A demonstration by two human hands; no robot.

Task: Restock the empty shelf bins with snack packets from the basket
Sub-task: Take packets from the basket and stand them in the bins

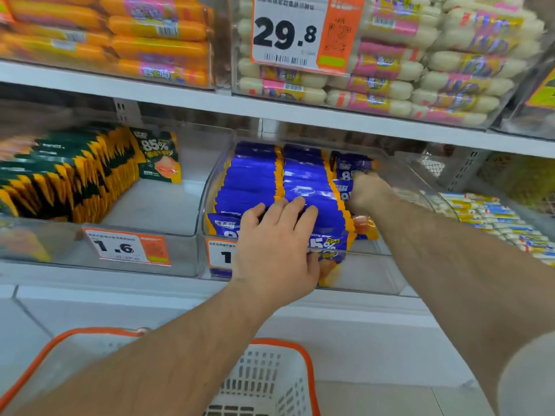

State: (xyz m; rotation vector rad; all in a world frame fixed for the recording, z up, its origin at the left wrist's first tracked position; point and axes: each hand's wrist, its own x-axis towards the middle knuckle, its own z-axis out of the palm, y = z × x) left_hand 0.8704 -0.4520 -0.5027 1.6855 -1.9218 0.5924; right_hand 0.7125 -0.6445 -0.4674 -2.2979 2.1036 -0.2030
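Nearest, below the clear bin [300,283], the white basket [270,382] with the orange rim shows no packets in its visible part. At the bin's front, the left hand [274,250] lays relaxed, slightly spread fingers over the upright rows of blue snack packets [303,187]. Toward the bin's back right, the right hand [365,190] curls its fingers on a packet in the third row. These packets look light, thin, floppy and slick, so pinching them flat-sided near the top edge seems best.

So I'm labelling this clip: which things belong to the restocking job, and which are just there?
Job: blue packets, clear bin, basket, left hand, right hand.
Just there: green packets, orange sausages, white sausages, 29.8 price tag.
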